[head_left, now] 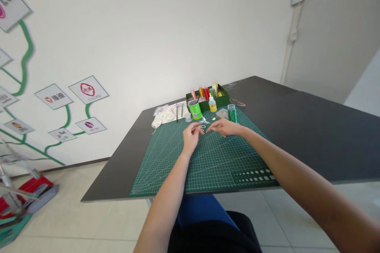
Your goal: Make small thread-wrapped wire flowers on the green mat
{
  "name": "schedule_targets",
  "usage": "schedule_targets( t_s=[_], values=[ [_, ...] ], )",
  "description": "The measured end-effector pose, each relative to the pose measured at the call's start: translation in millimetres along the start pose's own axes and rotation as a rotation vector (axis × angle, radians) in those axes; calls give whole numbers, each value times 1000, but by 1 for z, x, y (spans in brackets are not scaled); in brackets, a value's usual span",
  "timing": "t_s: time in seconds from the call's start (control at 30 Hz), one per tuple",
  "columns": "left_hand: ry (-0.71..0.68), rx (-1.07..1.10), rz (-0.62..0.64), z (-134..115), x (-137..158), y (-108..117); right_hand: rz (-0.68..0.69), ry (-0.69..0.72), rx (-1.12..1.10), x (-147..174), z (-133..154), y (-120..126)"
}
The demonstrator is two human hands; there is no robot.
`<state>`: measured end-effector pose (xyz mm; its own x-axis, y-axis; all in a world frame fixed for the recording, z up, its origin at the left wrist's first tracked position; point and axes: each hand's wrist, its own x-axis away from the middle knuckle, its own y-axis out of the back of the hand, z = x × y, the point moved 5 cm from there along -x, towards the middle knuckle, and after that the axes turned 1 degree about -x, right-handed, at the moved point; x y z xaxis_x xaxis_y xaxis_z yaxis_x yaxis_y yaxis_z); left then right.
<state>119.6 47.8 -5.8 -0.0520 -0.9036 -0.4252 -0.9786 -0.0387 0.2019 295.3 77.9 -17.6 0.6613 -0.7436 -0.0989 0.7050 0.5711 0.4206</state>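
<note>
My left hand (191,137) is above the green cutting mat (169,158), thumb and fingers pinched together. What they hold, if anything, is too small to make out. Facing it from the right, my right hand (225,127) has its thumb and index finger brought together toward the left hand, and any thin thing in them cannot be seen. In the small gap between the hands lies a pair of scissors (203,127) with pale ring handles. Just behind the right hand stands a spool of green thread (232,114).
A green box (225,99) of colored thread spools stands at the back. Before it are a bright green can (195,110) with a brush and a yellow-labelled glue bottle (212,104). Several thin tools lie on a white cloth (163,118) at left. A black table (303,126) extends right.
</note>
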Motion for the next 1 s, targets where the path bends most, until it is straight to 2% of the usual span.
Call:
schedule_targets(
  t_s=[0.23,0.47,0.87,1.0],
  values=[
    [-2,-24,6,-1,2,-1,19,-13,15,2,1,-2],
    [-32,-95,-16,-3,1,1,95,-19,13,6,9,-8],
    [-94,-303,-20,-2,1,1,314,-20,-315,15,16,-16],
    [-127,-381,19,-3,2,-1,331,-2,-423,19,21,-14]
  ],
)
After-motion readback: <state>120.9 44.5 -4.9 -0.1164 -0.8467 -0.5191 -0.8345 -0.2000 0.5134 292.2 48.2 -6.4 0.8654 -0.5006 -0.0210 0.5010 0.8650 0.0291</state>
